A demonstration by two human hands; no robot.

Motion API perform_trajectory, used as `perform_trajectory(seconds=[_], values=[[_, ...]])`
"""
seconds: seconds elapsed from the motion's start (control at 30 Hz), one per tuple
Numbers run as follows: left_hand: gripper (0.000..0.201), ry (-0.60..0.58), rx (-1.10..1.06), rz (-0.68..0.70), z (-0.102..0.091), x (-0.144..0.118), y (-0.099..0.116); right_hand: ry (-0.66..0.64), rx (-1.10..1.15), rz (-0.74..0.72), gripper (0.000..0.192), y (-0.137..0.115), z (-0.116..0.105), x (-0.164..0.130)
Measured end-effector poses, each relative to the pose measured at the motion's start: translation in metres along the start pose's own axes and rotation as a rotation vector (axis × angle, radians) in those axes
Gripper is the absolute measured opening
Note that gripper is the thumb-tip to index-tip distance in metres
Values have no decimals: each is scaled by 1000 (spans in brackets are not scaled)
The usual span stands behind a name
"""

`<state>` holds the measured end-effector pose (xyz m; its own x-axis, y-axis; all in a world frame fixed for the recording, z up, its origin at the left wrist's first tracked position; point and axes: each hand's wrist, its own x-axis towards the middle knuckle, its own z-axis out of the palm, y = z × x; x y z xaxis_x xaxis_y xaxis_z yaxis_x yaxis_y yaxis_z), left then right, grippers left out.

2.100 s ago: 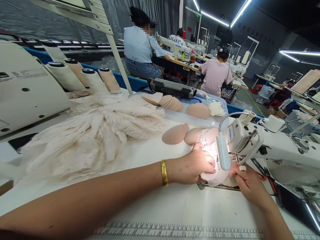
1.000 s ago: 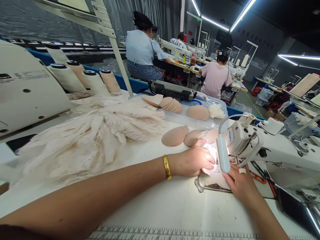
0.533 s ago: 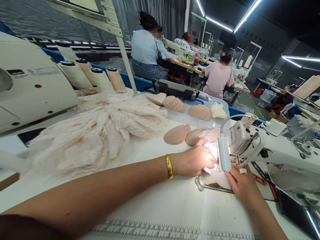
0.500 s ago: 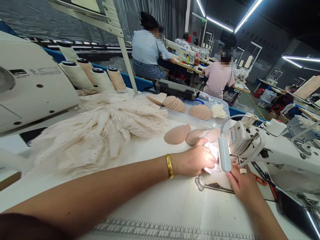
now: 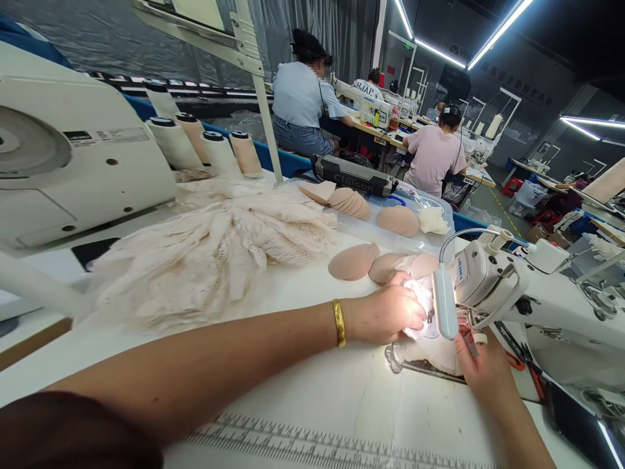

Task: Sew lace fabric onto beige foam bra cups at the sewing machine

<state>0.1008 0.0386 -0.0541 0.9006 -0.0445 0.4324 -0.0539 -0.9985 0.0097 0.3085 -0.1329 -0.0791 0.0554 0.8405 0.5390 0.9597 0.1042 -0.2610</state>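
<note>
My left hand [image 5: 388,312], with a gold bangle on the wrist, presses a small white lace piece [image 5: 424,306] at the needle of a white sewing machine [image 5: 493,280]. My right hand [image 5: 481,368] grips the near edge of the same fabric beside the machine's presser area. A small gooseneck lamp [image 5: 443,306] lights the spot and hides part of the fabric. Beige foam cups [image 5: 354,262] lie just beyond my left hand.
A heap of cream lace [image 5: 219,251] covers the table's left middle. Thread cones [image 5: 219,153] and another white machine [image 5: 73,163] stand at the left. A clear tray [image 5: 361,225] holds more cups. Red scissors [image 5: 512,358] lie right. Two people sit sewing behind.
The fabric has been fed further under the machine and my right hand has slid closer to the needle. The view has shifted a little to the left.
</note>
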Motion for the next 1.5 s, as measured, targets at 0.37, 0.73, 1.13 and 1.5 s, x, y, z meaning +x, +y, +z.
perform_trajectory(seconds=[0.37, 0.73, 1.13, 1.5], values=[[21, -55, -106, 20, 2, -1, 1, -7, 45, 6, 24, -6, -5, 2], [23, -37, -69, -19, 4, -3, 2, 4, 27, -61, 13, -8, -8, 4], [15, -8, 53, 28, -1, -7, 15, -166, -9, -151, 19, -12, -10, 1], [17, 0, 73, 94, -6, -14, 36, -458, 83, -208, 20, -29, -18, 7]])
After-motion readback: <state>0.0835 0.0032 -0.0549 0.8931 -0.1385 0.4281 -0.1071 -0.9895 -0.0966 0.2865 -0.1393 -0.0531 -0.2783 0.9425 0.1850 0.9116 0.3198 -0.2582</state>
